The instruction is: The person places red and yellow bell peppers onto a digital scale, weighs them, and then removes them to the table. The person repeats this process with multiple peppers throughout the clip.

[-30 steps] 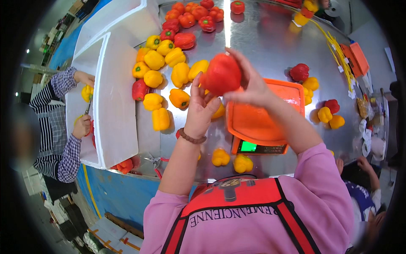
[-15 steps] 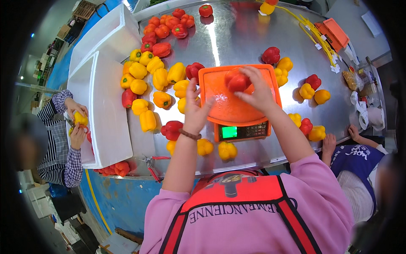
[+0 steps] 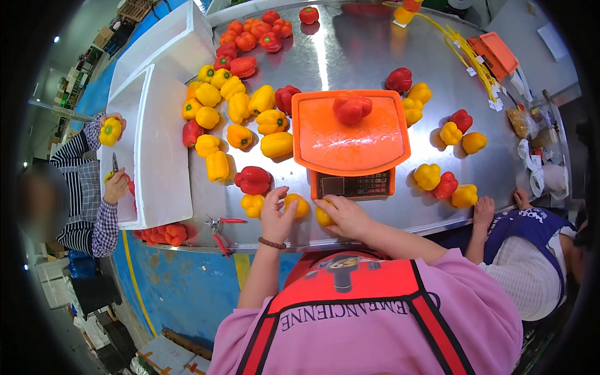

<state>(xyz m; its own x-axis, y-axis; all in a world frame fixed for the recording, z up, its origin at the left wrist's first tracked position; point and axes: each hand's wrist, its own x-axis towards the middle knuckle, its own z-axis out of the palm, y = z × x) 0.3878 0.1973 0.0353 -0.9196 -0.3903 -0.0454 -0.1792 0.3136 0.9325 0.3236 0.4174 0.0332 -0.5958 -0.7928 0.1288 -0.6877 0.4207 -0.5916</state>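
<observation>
An orange tray tops a digital scale, with a red pepper resting at its back. Below the scale, my left hand has thumb and fingers apart beside a yellow pepper, seemingly touching it. My right hand is closed over another yellow pepper, mostly hidden by its fingers. A red pepper and a yellow pepper lie left of my left hand. Red-handled cutters lie at the front edge of the steel table.
Yellow peppers and red peppers cluster at back left; small groups sit right. White foam boxes border the left, where a co-worker holds a pepper and scissors. Another person leans at the right. Yellow straps lie behind.
The red pepper from my hands now rests alone on the tray. Both hands have moved down to the yellow peppers below the scale. The scale's green display has gone dark.
</observation>
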